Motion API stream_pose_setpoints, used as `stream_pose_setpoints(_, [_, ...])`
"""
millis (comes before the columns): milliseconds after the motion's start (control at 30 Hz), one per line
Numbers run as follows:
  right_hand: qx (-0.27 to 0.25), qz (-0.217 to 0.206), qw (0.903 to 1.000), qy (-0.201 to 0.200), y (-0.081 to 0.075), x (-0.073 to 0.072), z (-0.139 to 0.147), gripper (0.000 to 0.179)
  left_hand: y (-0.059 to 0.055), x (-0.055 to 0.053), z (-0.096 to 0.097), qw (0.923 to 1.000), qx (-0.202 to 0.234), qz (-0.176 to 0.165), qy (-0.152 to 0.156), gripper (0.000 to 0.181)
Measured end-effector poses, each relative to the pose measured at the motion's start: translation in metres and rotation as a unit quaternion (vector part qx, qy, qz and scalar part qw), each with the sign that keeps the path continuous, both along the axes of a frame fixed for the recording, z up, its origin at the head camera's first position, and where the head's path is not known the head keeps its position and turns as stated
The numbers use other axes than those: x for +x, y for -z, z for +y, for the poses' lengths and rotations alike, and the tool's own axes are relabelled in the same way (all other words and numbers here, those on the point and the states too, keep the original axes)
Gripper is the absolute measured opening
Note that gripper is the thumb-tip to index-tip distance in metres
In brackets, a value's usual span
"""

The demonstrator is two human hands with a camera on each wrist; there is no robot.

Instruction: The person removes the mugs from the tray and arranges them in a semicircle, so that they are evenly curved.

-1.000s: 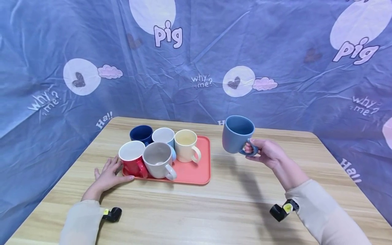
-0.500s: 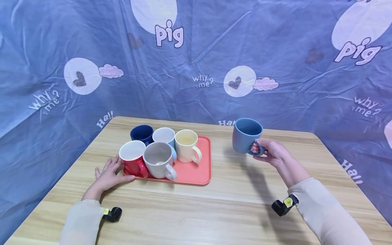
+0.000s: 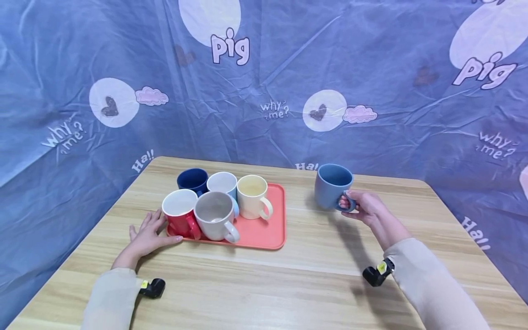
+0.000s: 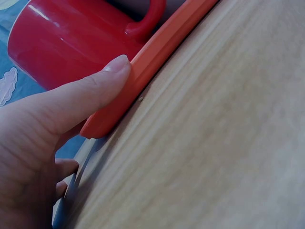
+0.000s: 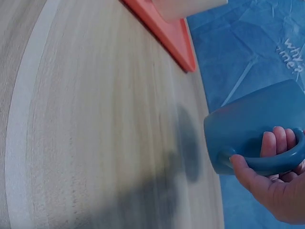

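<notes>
My right hand (image 3: 365, 208) grips the handle of a greyish-blue mug (image 3: 331, 187), fingers through the loop and thumb along it. The mug is upright, and the right wrist view shows its base (image 5: 213, 148) apart from its shadow on the table. My left hand (image 3: 148, 239) rests at the front left corner of a coral-red tray (image 3: 264, 233), fingers spread and thumb (image 4: 107, 78) against the rim. Right beside that thumb, a red mug (image 3: 180, 215) stands on the tray. With it stand a grey mug (image 3: 213, 215), a cream mug (image 3: 251, 201), a light blue mug (image 3: 222, 183) and a dark blue mug (image 3: 193, 180).
The wooden table (image 3: 264, 288) extends in front of the tray and to its right. A blue printed cloth (image 3: 264, 78) hangs behind the table and along its sides. The mugs on the tray are crowded toward its left, leaving tray surface at the right.
My right hand has carried the greyish-blue mug to the right, away from the tray, and then lowered it slightly. The left hand and the mugs on the tray have stayed in place.
</notes>
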State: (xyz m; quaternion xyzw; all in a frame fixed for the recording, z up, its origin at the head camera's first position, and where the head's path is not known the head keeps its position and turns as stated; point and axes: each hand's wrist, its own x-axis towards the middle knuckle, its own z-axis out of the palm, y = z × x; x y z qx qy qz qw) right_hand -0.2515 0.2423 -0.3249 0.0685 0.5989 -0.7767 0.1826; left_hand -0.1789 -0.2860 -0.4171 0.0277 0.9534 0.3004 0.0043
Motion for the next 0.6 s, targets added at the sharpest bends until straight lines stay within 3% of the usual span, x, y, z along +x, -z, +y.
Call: stream_pose_setpoints(600, [-0.011, 0.004, 0.9998, 0.016, 0.023, -0.012, 0.0, 0.028, 0.001, -0.001, 0.0, 0.9999, 0.001, 0.01, 0.002, 0.093])
